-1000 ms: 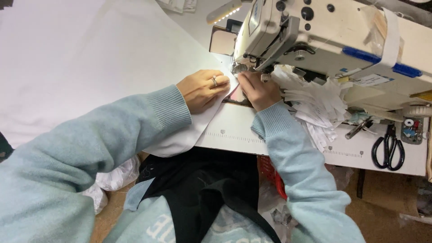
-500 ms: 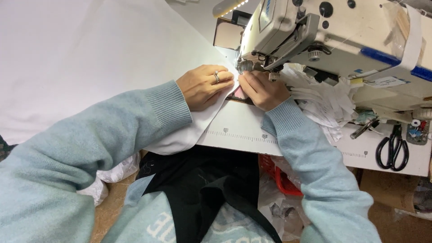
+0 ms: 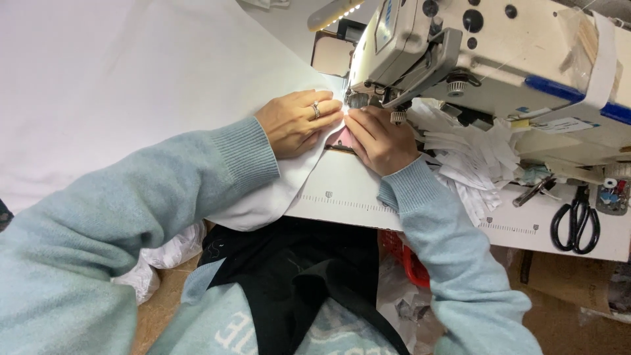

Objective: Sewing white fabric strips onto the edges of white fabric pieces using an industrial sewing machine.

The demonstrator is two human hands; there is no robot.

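Note:
A large white cloth spreads over the table to the left and hangs off its front edge. My left hand, with a ring on one finger, lies flat on the cloth's edge right by the needle of the cream sewing machine. My right hand presses down beside it, under the machine head, fingertips touching a small pink piece at the needle. Both hands press the fabric flat; neither grips anything.
A heap of white paper strips lies under the machine arm. Black scissors and small pliers rest at the right on the white table, which has a printed ruler along its front edge. A red basket sits below.
The view has shifted closer and slightly right. Both hands stay at the needle, pressing the cloth, with little movement.

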